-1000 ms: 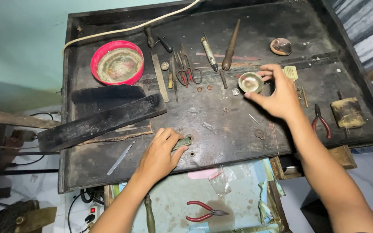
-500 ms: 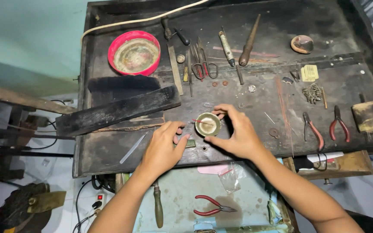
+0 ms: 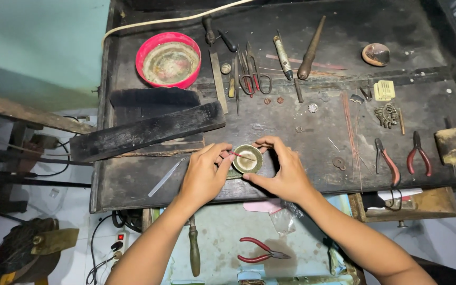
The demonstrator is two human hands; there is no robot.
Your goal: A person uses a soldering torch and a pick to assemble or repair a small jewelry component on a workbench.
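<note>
R hand cups small brass bowl btwn both hands, L hand pinches thin pink stick over bowl, red-handled pliers well right of R.

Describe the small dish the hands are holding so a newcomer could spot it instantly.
On the dark, scarred workbench, look at the near edge, midway along. There the left hand and right hand cup a small round brass-coloured metal dish. It is far smaller than the red plastic bowl at the back left.

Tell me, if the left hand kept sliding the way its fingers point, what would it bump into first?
Its fingers point right, at the small round metal dish they already seem to touch. Beyond that sits the right hand on the dish's other side.
</note>
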